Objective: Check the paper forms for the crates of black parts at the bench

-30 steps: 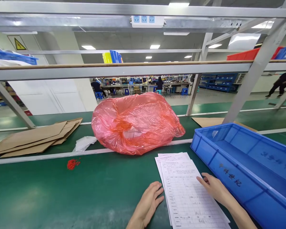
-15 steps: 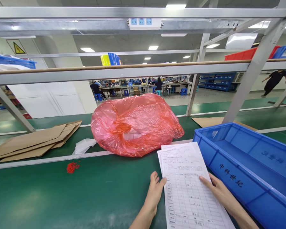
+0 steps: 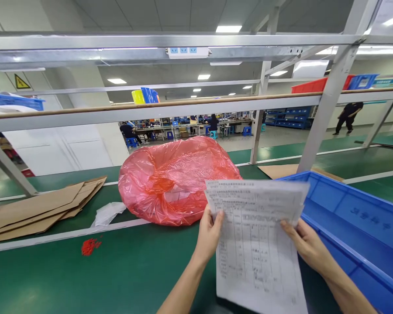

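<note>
A few sheets of printed paper (image 3: 257, 248), with tables and handwriting on the top one, are held up and tilted in front of me. My left hand (image 3: 208, 235) grips their left edge, thumb on the front and fingers behind. On the right edge, my right hand (image 3: 306, 242) pinches them the same way. Behind the sheets lies a large, crumpled red plastic bag (image 3: 180, 174), partly covered by the top of the papers. To the right stands a blue plastic crate (image 3: 356, 257), just beyond my right hand.
Flattened cardboard (image 3: 42, 209) and a white plastic bag (image 3: 108, 213) lie at left. A small pile of red pieces (image 3: 90, 246) sits on the green bench (image 3: 118, 279). A metal frame (image 3: 325, 96) crosses above; a person (image 3: 347, 117) stands far right.
The papers have been lifted off the bench and tilted up toward me. My left hand has closed on their left edge. The view has tipped up, and the distant person has shifted.
</note>
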